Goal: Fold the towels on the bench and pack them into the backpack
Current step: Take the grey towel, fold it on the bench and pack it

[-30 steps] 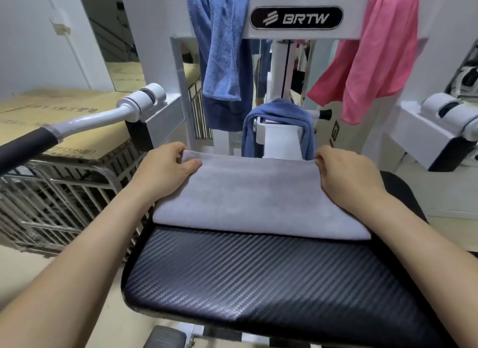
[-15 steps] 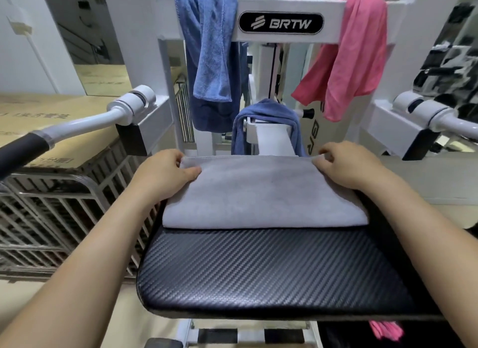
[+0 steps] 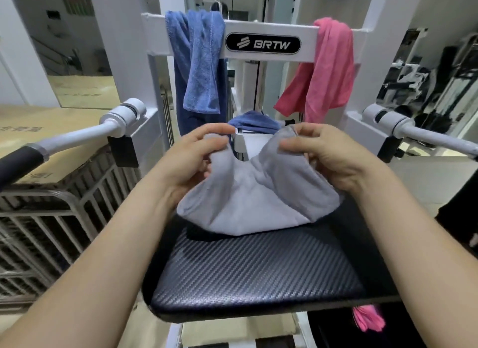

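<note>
The left hand and right hand each pinch a far corner of the grey towel in curled fingers, raised above the bench where its sagging lower edge rests, seemingly ready for the next fold.

grey towel — left grip, right grip

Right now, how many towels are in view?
4. Grey towel pinched by left hand and right hand over the bench pad; blue towel over the crossbar, left side; pink towel, right side; second blue towel draped behind the hands. Pink fabric under the bench: possibly another.
</note>
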{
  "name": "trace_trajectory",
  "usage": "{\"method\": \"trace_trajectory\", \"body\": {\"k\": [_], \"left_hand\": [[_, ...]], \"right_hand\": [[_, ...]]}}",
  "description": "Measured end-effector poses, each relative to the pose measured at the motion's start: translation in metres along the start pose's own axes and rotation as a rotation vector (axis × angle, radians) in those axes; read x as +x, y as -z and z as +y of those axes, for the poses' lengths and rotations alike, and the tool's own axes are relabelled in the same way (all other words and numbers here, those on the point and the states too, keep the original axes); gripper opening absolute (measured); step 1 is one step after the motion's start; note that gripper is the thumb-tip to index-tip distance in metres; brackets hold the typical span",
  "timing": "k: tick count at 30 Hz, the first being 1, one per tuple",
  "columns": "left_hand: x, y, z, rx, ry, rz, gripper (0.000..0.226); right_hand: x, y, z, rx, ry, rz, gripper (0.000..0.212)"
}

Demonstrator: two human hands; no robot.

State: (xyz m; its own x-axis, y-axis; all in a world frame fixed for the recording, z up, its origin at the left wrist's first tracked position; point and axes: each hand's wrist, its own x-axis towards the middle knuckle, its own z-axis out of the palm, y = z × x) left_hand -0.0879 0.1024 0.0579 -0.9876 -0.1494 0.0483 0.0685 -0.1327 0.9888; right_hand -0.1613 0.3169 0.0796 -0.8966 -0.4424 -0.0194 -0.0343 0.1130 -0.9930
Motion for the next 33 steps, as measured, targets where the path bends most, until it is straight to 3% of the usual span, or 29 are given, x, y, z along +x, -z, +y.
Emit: {"method": "trace_trajectory", "body": {"k": [3, 7, 12, 16, 18, 21, 23, 26, 28, 30, 33], "left_hand": [[-0.007, -0.029, 0.006, -0.077, -0.023, -0.105, 0.011], [-0.015, -0.025, 0.007, 0.007, -0.098, -0.212, 0.041], [-0.023, -0.033, 0.007, 0.453, -0.356, -0.075, 0.016], [-0.025, -0.038, 0.015, 0.817, -0.593, 0.038, 0.015], [-0.027, -0.044, 0.021, 0.909, -0.631, 0.015, 0.013], [-0.028, -0.053, 0.028, 0.801, -0.514, -0.178, 0.017], [-0.026, -0.059, 0.028, 0.734, -0.487, -0.217, 0.020], [-0.025, -0.077, 0.026, 0.741, -0.571, -0.133, 0.012], [-0.027, -0.091, 0.027, 0.795, -0.630, -0.070, 0.013], [-0.029, -0.098, 0.029, 0.810, -0.624, -0.021, 0.027], [-0.030, -0.088, 0.026, 0.681, -0.462, 0.070, 0.046]], "right_hand": [[-0.008, -0.032, -0.003, 0.091, 0.041, -0.032, 0.026], [-0.018, -0.037, -0.005, 0.153, 0.061, 0.046, 0.028], [-0.030, -0.034, -0.006, 0.177, 0.110, 0.045, 0.043], [-0.039, -0.026, -0.008, 0.155, 0.178, 0.083, 0.016], [-0.045, -0.019, -0.008, 0.098, 0.211, 0.089, 0.016], [-0.055, -0.008, -0.011, 0.051, 0.231, 0.071, 0.021], [-0.060, 0.002, -0.015, 0.004, 0.233, -0.024, 0.025], [-0.065, 0.020, -0.017, -0.446, 0.224, -0.284, 0.029], [-0.064, 0.028, -0.013, -0.675, 0.205, -0.328, 0.030], [-0.062, 0.038, -0.005, -0.621, 0.288, -0.269, 0.030], [-0.062, 0.058, 0.008, -0.214, 0.297, -0.259, 0.026]]}}
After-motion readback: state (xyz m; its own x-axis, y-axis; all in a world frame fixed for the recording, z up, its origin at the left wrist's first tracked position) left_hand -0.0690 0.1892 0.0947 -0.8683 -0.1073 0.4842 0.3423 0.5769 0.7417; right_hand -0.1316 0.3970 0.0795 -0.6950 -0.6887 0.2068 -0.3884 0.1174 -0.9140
